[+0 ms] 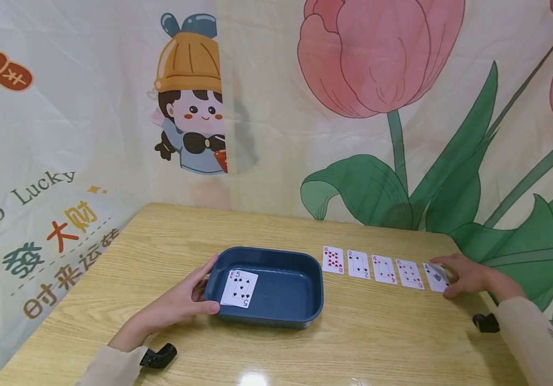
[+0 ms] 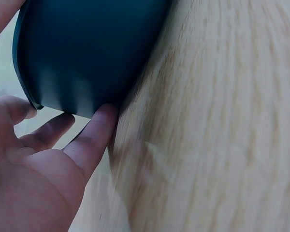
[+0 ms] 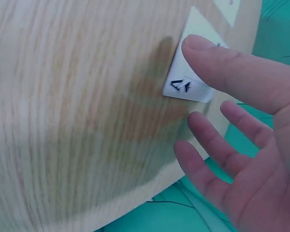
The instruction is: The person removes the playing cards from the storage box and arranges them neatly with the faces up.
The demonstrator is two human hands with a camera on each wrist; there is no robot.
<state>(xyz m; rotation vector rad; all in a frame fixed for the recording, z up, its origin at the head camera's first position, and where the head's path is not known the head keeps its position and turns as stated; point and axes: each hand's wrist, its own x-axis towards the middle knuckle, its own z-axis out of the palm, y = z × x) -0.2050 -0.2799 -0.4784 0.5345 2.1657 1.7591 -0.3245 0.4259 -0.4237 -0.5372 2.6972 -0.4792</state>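
Observation:
My left hand point(image 1: 179, 303) grips the left end of a dark blue rectangular tray point(image 1: 278, 295), thumb toward the near corner and fingers toward the far one. In the left wrist view its fingertips touch the tray's end wall point(image 2: 92, 53) close to the tabletop. Inside the tray, at its left, a five of spades point(image 1: 241, 289) lies face up over another card whose red corner peeks out. My right hand point(image 1: 469, 276) is at the ace of spades point(image 1: 436, 277), fingers spread about its right side. In the right wrist view the thumb overlaps this card point(image 3: 188, 89), covering part of it.
Right of the tray runs a slanting row of face-up cards: ten of hearts point(image 1: 333, 260), two of spades point(image 1: 358, 265), four of diamonds point(image 1: 384, 269) and six of diamonds point(image 1: 410, 274). They lie on a wooden table point(image 1: 377, 332) against a printed curtain point(image 1: 271, 107).

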